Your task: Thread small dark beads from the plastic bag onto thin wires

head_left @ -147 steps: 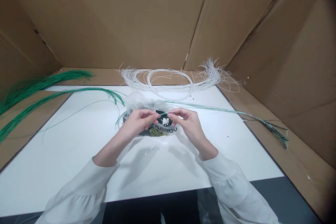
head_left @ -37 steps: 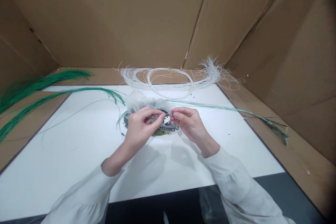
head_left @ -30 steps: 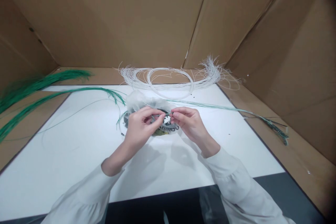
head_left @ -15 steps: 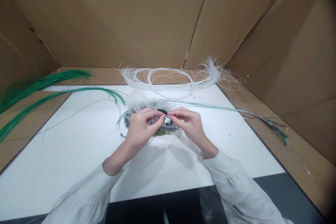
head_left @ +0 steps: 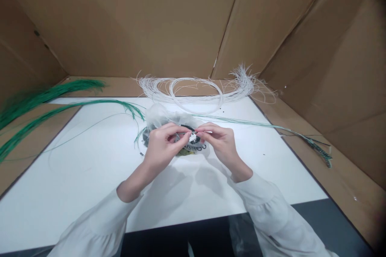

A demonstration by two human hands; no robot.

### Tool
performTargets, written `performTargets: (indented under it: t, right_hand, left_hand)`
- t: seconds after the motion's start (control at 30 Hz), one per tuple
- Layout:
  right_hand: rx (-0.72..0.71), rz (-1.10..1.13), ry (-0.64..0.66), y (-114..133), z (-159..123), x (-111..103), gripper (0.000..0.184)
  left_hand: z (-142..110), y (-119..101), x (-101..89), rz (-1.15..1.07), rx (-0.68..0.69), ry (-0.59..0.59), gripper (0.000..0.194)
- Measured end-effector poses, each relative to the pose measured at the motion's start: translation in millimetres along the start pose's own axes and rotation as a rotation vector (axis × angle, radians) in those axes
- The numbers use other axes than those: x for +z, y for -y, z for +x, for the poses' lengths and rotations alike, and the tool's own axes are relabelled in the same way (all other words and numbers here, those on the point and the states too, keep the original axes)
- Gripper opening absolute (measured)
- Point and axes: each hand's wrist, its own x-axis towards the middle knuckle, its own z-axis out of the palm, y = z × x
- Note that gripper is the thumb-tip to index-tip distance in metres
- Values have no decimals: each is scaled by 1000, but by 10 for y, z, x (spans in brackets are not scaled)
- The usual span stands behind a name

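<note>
My left hand (head_left: 159,144) and my right hand (head_left: 222,142) face each other over a translucent plastic bag (head_left: 159,115). Both are closed in a pinch on a thin strand (head_left: 193,132), whose short visible stretch runs between the fingertips. Whether a small piece sits on it is too fine to make out. Below the fingertips, small white pieces (head_left: 192,138) show against black ones in the bag, and something yellow-green (head_left: 184,152) lies at its lower edge. Dark printed letters (head_left: 200,147) are partly hidden by my right fingers. A small dark strand end (head_left: 142,153) shows left of my left wrist.
Bundles of green strands (head_left: 54,106) lie at the left. A coiled bundle of white strands (head_left: 196,96) is at the back. Green strands with dark-and-light banded ends (head_left: 321,154) reach right across the white table (head_left: 271,176). Cardboard walls (head_left: 135,20) enclose the back and sides.
My right hand has shifted slightly right, so the fingertips are a little farther apart along the strand. My left hand stays nearly still. The dark strand end by my left wrist has moved slightly.
</note>
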Motion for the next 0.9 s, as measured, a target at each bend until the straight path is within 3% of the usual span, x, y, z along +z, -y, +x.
performTargets:
  t: [0.9]
  right_hand:
    - [2,5,-13,-1,-8,0,8]
  left_hand:
    - [-1,-18,-1,-4,-7,-8,12]
